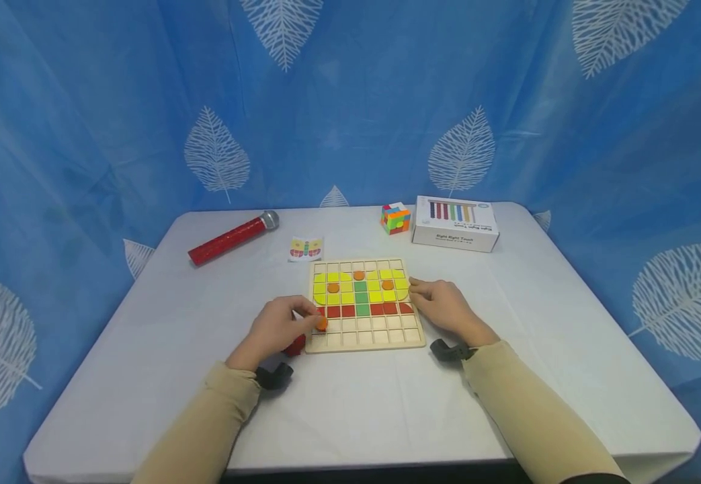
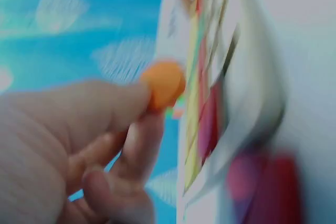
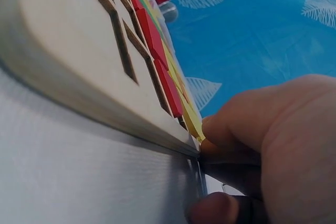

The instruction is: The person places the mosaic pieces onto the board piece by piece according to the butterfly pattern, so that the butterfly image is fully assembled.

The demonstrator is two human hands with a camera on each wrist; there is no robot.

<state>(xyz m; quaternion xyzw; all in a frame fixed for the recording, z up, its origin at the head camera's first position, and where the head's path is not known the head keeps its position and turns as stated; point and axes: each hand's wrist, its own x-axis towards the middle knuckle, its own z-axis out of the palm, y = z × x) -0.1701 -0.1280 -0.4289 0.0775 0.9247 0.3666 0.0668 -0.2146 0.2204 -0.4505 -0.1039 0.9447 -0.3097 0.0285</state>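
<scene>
A wooden grid board [image 1: 359, 340] lies on the table, its upper cells filled with yellow pieces [image 1: 341, 299], a green column [image 1: 361, 297] and a row of red pieces [image 1: 342, 311]. Three orange discs sit among them, one at the top of the green column. Between thumb and fingertips my left hand [image 1: 277, 328] pinches another orange disc [image 2: 164, 84], held over the board's lower left. Several red pieces [image 1: 294, 346] lie below that hand, beside the board's corner. My right hand [image 1: 445, 306] grips the board's right edge, thumb near a yellow piece [image 3: 194, 124].
Behind the board lies a small picture card [image 1: 305, 249] with a butterfly-like pattern. A red microphone [image 1: 229, 240] is at the back left. A colourful puzzle cube [image 1: 395, 219] and a white box [image 1: 456, 225] stand at the back right, near the blue curtain.
</scene>
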